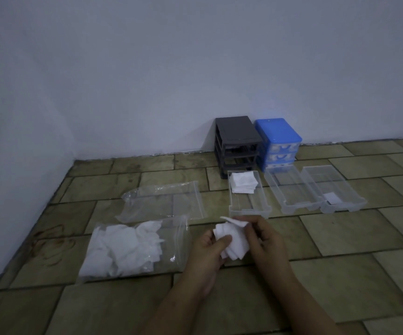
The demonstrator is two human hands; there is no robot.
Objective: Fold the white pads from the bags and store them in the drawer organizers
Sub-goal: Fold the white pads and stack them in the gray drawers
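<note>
Head view: both hands [210, 247] [262, 234] pinch white pads [231, 240].

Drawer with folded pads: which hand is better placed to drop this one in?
Probably the right hand: it pinches the pad and sits just below the drawer; the left hand lies farther left.

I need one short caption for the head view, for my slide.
Both hands, left hand and right hand, fold white pads above the tiled floor, near a clear drawer.
</note>
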